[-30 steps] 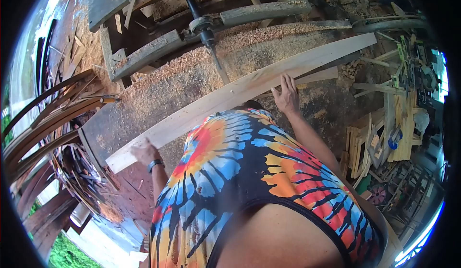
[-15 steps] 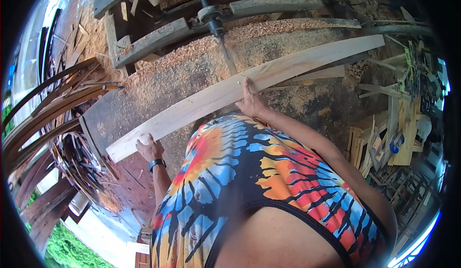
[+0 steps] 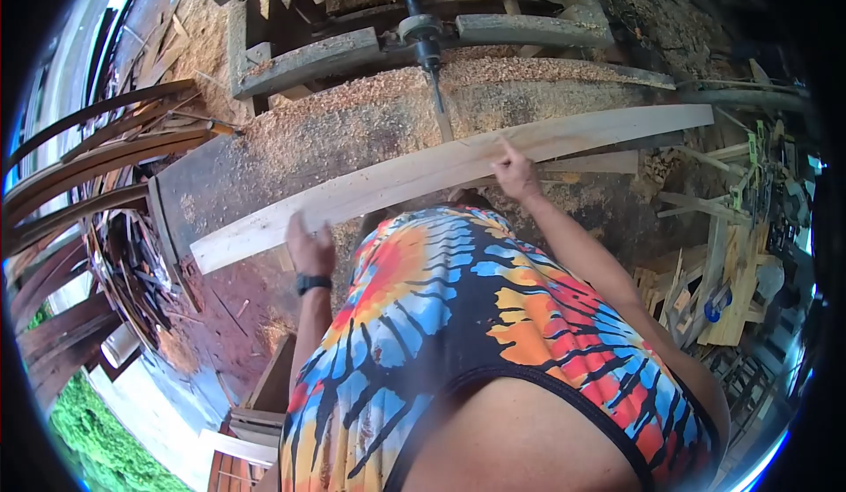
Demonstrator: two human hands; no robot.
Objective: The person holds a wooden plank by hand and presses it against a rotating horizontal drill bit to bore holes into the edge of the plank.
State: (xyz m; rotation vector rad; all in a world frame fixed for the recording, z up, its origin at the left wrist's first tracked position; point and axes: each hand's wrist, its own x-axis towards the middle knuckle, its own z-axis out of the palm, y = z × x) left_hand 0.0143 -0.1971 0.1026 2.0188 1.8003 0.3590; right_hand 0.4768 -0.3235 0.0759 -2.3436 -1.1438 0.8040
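A long pale plank [image 3: 388, 179] with a slight curve lies across the dark worktable [image 3: 291, 152], touching or close to the tip of a drill bit [image 3: 439, 100] near its far edge. My left hand [image 3: 310, 249], slightly blurred and wearing a dark wristband, is at the near edge of the plank's left part, fingers apart. My right hand [image 3: 515, 173] is over the plank's near edge right of the bit, index finger stretched out onto the wood and the other fingers curled. A second, thinner wooden piece [image 3: 599, 162] lies behind my right hand, beside the plank.
Wood shavings [image 3: 352, 95] are heaped along the table's far side below a wooden frame [image 3: 317, 60] and the drill spindle [image 3: 419, 29]. Curved dark strips [image 3: 106, 161] stand at the left. Loose boards [image 3: 736, 272] and a blue roll [image 3: 717, 305] are at the right.
The view has shifted. My right hand has moved rightward along the plank from beside the bit, index finger now extended. My left hand has moved right, away from the plank's left end.
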